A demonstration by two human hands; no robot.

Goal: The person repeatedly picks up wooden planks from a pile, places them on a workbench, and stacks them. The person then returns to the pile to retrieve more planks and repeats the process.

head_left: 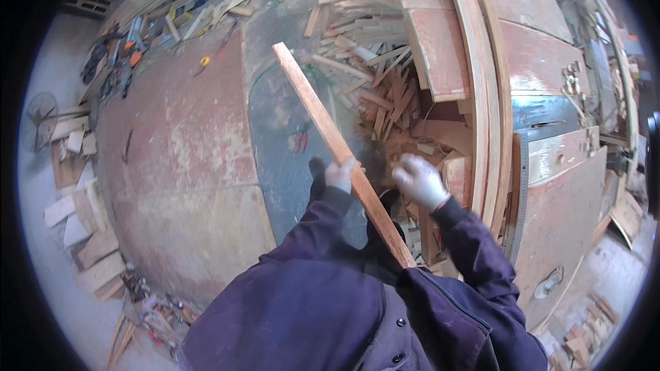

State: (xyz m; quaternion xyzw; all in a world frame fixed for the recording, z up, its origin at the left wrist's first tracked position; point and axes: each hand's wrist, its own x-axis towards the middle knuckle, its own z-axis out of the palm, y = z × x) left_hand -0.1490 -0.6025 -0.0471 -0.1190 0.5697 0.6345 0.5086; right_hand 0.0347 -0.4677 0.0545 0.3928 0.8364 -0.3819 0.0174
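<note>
A long, narrow strip of reddish-brown wood [313,106] runs slantwise in front of me, from the far left down to my jacket. My left hand [339,174], in a pale glove, grips it near the middle. Just to the right of the strip, apart from it, is my right hand [421,183], also gloved. Its fingers look bent but are smeared by motion, and whether anything is in them cannot be made out.
To my right stands a worn saw-table-like bench [550,185] with long boards [485,96] lying along its near side. Offcuts [385,62] are heaped on the floor ahead. Red-handled pliers [302,141] lie on the dark floor. A large worn panel [179,144] spreads at left, with a tape measure [205,62] on it.
</note>
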